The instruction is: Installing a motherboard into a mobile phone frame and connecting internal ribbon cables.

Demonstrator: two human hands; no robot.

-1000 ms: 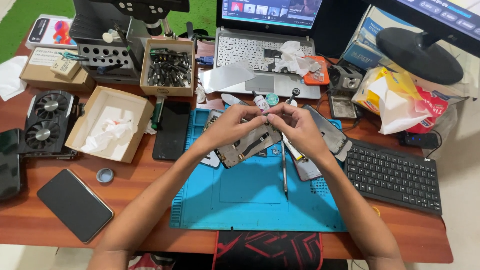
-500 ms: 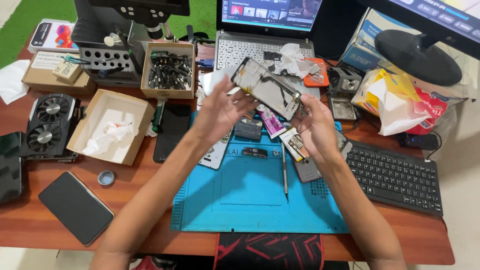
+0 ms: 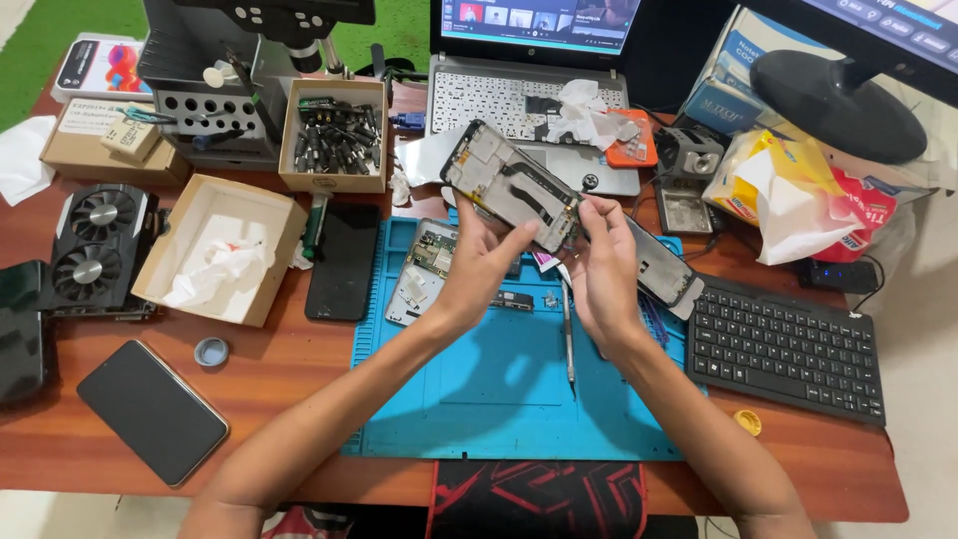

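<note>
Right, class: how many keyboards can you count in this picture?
2: the laptop keyboard at the back, partly under tissue, and a small black keyboard on the desk's right side. Others may be hidden.

We cannot read the small parts inside the opened phone frame (image 3: 511, 188); they are too fine to tell apart. Our left hand (image 3: 477, 271) covers the frame's near edge, and our right hand (image 3: 605, 271) hides part of a second phone body (image 3: 661, 268) behind it. The picture's top edge cuts off the laptop screen (image 3: 539, 20), the microscope stand (image 3: 261, 22) and the monitor (image 3: 878, 30) at far right. The left edge crops a dark device (image 3: 18, 329).
</note>
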